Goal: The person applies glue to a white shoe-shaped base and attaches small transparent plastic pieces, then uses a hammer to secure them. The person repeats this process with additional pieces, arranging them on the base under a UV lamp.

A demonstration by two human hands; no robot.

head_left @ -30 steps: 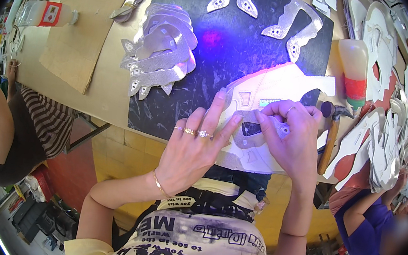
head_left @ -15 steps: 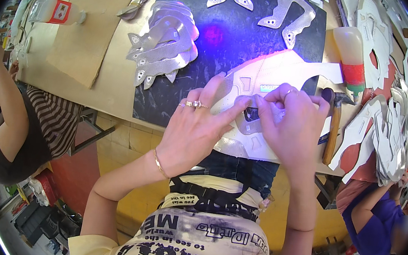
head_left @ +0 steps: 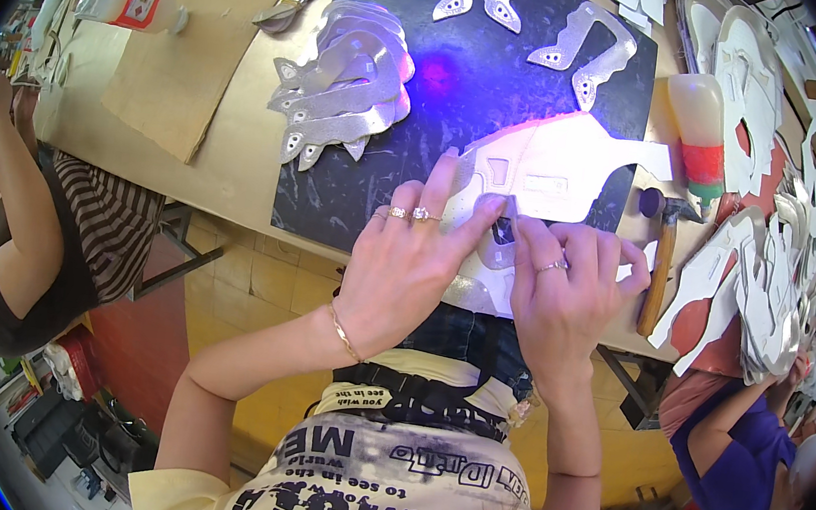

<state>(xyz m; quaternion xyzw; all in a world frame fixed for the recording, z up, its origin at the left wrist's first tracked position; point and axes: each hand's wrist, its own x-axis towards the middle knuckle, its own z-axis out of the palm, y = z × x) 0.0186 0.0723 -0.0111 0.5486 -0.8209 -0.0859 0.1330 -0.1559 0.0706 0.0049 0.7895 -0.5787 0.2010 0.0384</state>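
Note:
A white shoe upper panel (head_left: 594, 165) with a pinkish edge lies on the dark work mat, lit by a bright purple-blue light. My left hand (head_left: 407, 250), with rings and a bracelet, grips the panel's left part, its thumb pressed near the cut-out. My right hand (head_left: 574, 284) is closed, its thumb and index finger pinching the panel's edge beside the left thumb. A grey overlay strip (head_left: 500, 252) shows partly between the hands around the opening; the fingertips hide the rest.
Silver-grey shoe pieces (head_left: 347, 87) are stacked left on the mat (head_left: 423, 121). To the right are a hammer (head_left: 662, 269), a glue bottle (head_left: 696, 127) and white panels (head_left: 746, 294). Another bottle (head_left: 127, 1) lies near cardboard (head_left: 167, 76). People sit at both sides.
My right hand has shifted down and turned, uncovering more of the panel's middle. Both thumbs stay close together at the cut-out. The whole view has shifted slightly.

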